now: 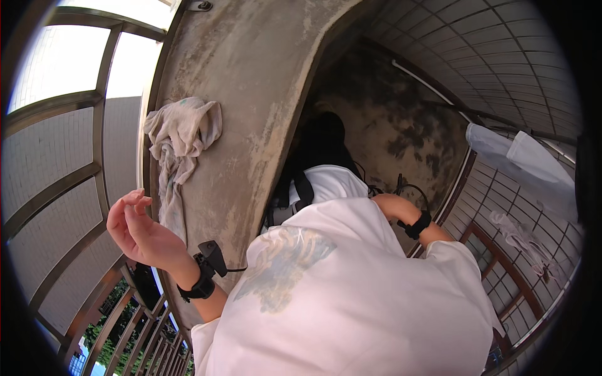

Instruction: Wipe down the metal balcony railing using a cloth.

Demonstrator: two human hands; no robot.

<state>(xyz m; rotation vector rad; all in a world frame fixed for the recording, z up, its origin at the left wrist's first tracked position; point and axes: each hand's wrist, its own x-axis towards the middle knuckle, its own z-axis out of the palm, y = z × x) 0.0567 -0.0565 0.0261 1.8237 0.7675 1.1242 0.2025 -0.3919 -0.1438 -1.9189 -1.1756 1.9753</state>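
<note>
My left hand is raised beside the metal railing, its fingers loosely bent and nothing visible in them. A black wristband with a small box-shaped device and a cable sits on that wrist. Nearest to this hand, a crumpled pale cloth with faint coloured stains lies on a worn concrete ledge, its tail trailing along the ledge by the railing. On the other side, my right hand shows only its back; the fingers are hidden behind my white shirt. A black band circles the right wrist.
Metal railing bars run along the left. Dark-stained flooring lies below the ledge, with a black cable near my right hand. Tiled wall, hanging white fabric, clear hangers and a brown-framed window stand on the right.
</note>
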